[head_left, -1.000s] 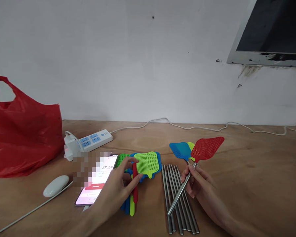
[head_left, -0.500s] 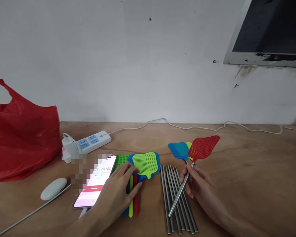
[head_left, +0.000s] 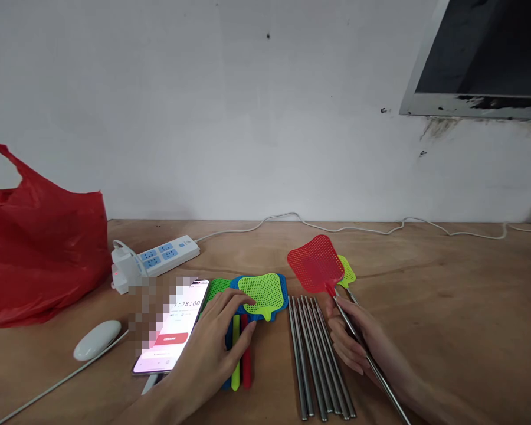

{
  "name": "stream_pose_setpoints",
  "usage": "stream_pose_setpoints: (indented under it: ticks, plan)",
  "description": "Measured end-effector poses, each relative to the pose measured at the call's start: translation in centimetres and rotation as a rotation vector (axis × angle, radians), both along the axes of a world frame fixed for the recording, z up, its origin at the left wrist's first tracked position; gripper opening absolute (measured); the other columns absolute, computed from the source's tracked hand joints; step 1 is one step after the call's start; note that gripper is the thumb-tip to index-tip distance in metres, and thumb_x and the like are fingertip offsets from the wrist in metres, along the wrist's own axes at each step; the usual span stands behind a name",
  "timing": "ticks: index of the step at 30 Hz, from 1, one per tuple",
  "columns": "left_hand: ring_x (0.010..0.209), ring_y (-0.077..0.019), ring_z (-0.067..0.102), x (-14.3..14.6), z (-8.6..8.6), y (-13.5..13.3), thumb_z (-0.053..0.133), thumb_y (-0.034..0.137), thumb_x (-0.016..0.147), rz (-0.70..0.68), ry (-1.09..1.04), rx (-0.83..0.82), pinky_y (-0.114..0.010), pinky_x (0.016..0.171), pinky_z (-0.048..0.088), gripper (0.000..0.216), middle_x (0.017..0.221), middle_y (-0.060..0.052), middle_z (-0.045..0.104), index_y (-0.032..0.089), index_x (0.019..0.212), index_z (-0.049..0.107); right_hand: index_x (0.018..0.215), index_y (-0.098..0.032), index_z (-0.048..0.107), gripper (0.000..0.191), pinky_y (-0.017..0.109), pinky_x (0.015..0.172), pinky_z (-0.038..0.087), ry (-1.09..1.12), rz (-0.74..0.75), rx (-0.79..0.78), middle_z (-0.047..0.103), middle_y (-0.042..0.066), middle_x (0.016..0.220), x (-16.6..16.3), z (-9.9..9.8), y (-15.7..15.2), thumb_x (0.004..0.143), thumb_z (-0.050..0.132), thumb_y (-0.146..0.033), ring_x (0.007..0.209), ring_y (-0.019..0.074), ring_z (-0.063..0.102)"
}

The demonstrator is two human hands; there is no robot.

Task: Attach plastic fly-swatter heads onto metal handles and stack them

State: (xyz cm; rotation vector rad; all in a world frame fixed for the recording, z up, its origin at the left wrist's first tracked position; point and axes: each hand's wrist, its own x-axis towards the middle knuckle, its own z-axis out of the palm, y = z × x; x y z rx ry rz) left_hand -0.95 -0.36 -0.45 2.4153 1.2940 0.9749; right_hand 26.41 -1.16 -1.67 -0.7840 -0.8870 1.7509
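My right hand [head_left: 358, 336] is closed round the metal rod of a red fly swatter [head_left: 316, 264], whose perforated head tilts up to the left. Behind that head, a yellow-green fly swatter [head_left: 347, 273] shows in part. To the left, my left hand [head_left: 221, 336] has its fingers apart, with the fingertips over a stack of loose swatter heads. A yellow-green swatter head [head_left: 261, 292] tops the stack, above a blue one, with a green swatter head [head_left: 219, 287] beside it. Under my left palm lie coloured handles, among them a red handle [head_left: 246, 360] and a yellow-green handle [head_left: 236, 366].
Several metal rods [head_left: 321, 366] lie side by side between my hands. On the left are a lit phone [head_left: 177, 324], a white mouse [head_left: 97, 340], a power strip [head_left: 172, 254] and a red plastic bag [head_left: 44, 254]. A white cable [head_left: 331, 227] runs along the wall.
The red swatter has swung in my right hand: its head has moved left and its rod now points down to the right. It now covers the blue head behind. My left hand has barely moved.
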Motion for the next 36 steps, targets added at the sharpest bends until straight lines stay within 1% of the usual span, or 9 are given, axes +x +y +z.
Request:
stream_pose_setpoints:
  ticks: [5, 8, 13, 16, 20, 25, 31, 33, 36]
  plan:
    - [0.12, -0.0297, 0.051, 0.0, 0.8, -0.2, 0.048, 0.032, 0.1, 0.03, -0.074, -0.03, -0.047, 0.099, 0.044, 0.025, 0.128, -0.008, 0.054, 0.029, 0.125, 0.047, 0.066, -0.021, 0.048, 0.036, 0.014, 0.027, 0.024, 0.146, 0.381, -0.119, 0.033, -0.012, 0.041, 0.4, 0.3, -0.3, 0.09, 0.06, -0.046, 0.028, 0.0039, 0.016]
    - [0.124, -0.0297, 0.049, 0.0, 1.2, -0.4, 0.047, 0.036, 0.101, 0.054, -0.149, -0.066, -0.048, 0.102, 0.041, 0.03, 0.132, -0.008, 0.053, 0.031, 0.13, 0.044, 0.067, -0.021, 0.047, 0.036, 0.014, 0.026, 0.02, 0.148, 0.449, -0.098, 0.031, -0.013, 0.041, 0.4, 0.2, -0.5, 0.093, 0.057, -0.045, 0.027, 0.0039, 0.014]
    - [0.117, -0.0277, 0.057, 0.2, 1.3, -0.7, 0.041, 0.045, 0.103, 0.02, -0.339, -0.34, -0.043, 0.099, 0.046, 0.033, 0.136, -0.007, 0.055, 0.032, 0.133, 0.046, 0.065, -0.021, 0.045, 0.04, 0.015, 0.026, 0.014, 0.069, 0.46, -0.039, 0.029, -0.014, 0.037, 0.0, 0.3, -0.7, 0.092, 0.056, -0.048, 0.026, 0.004, 0.013]
    - [0.116, -0.0259, 0.058, 0.6, 1.3, -0.9, 0.043, 0.046, 0.102, -0.055, -0.441, -0.417, -0.041, 0.1, 0.046, 0.035, 0.13, -0.005, 0.06, 0.032, 0.134, 0.047, 0.063, -0.021, 0.044, 0.042, 0.016, 0.027, 0.011, -0.002, 0.472, 0.006, 0.028, -0.014, 0.035, -0.3, 0.3, -0.8, 0.09, 0.057, -0.051, 0.027, 0.0037, 0.012]
    - [0.096, -0.0212, 0.064, 1.0, 1.4, -1.1, 0.051, 0.046, 0.1, -0.13, -0.552, -0.502, -0.034, 0.087, 0.052, 0.038, 0.108, -0.002, 0.067, 0.032, 0.134, 0.046, 0.061, -0.022, 0.043, 0.045, 0.018, 0.025, 0.007, -0.138, 0.51, 0.025, 0.03, -0.013, 0.033, -0.4, -0.1, -0.9, 0.087, 0.056, -0.058, 0.026, 0.004, 0.013]
    - [0.074, -0.0165, 0.061, 0.9, 1.4, -1.1, 0.059, 0.046, 0.096, -0.127, -0.621, -0.586, -0.026, 0.07, 0.052, 0.043, 0.081, 0.003, 0.065, 0.029, 0.134, 0.047, 0.06, -0.023, 0.041, 0.048, 0.019, 0.024, 0.006, -0.245, 0.491, 0.027, 0.033, -0.012, 0.033, -0.4, -0.1, -1.1, 0.084, 0.055, -0.063, 0.025, 0.0041, 0.014]
    - [0.061, -0.0133, 0.054, 1.0, 2.2, -1.1, 0.065, 0.046, 0.091, -0.13, -0.673, -0.609, -0.022, 0.057, 0.047, 0.039, 0.071, 0.005, 0.061, 0.027, 0.124, 0.056, 0.06, -0.024, 0.039, 0.054, 0.021, 0.031, 0.011, -0.278, 0.457, -0.002, 0.031, -0.013, 0.036, -0.4, 0.2, -1.6, 0.08, 0.058, -0.07, 0.029, 0.0038, 0.016]
    - [0.058, -0.0123, 0.052, 1.0, 2.4, -1.0, 0.068, 0.046, 0.089, -0.123, -0.693, -0.63, -0.021, 0.054, 0.046, 0.039, 0.069, 0.005, 0.06, 0.026, 0.121, 0.057, 0.06, -0.023, 0.04, 0.057, 0.022, 0.035, 0.013, -0.416, 0.401, 0.035, 0.033, -0.011, 0.042, -0.5, 0.6, -1.8, 0.08, 0.057, -0.074, 0.034, 0.0048, 0.021]
    - [0.058, -0.0122, 0.054, 0.9, 2.2, -1.0, 0.069, 0.046, 0.087, -0.131, -0.724, -0.694, -0.021, 0.053, 0.045, 0.041, 0.071, 0.005, 0.062, 0.026, 0.121, 0.057, 0.06, -0.022, 0.041, 0.059, 0.025, 0.045, 0.021, -0.69, 0.332, 0.182, 0.036, -0.008, 0.048, -0.5, 1.5, -2.2, 0.086, 0.046, -0.075, 0.044, 0.0079, 0.029]
